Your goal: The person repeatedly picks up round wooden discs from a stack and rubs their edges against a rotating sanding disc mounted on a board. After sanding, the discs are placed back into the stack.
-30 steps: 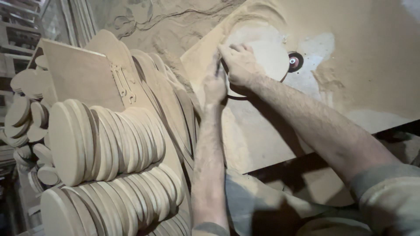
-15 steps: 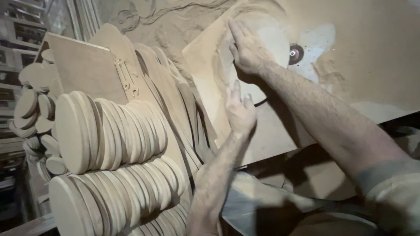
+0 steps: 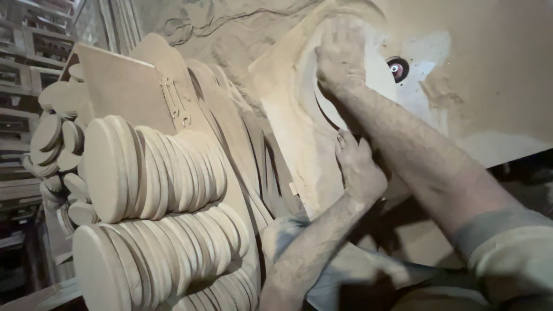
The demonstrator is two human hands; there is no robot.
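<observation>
A dusty tan sheet of wood board (image 3: 288,115) is lying on the sawdust-covered bench (image 3: 495,63) under both hands. Stacked pale round wooden discs (image 3: 155,173) are standing on edge left of the left hand (image 3: 360,170). The right hand (image 3: 341,57) is pressing flat, fingers spread, on a round cut-out disc (image 3: 374,75); the left hand is resting open on the board's edge. A small red-centred router cutter (image 3: 397,69) is sitting just right of the right hand.

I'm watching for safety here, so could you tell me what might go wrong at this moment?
The right hand presses a wooden disc close beside the dark cutter head; a slip could bring fingers onto it. The left hand rests on the dusty table edge below the disc, where grip may be poor. The stacked discs stand on edge nearby and could topple if bumped.
</observation>
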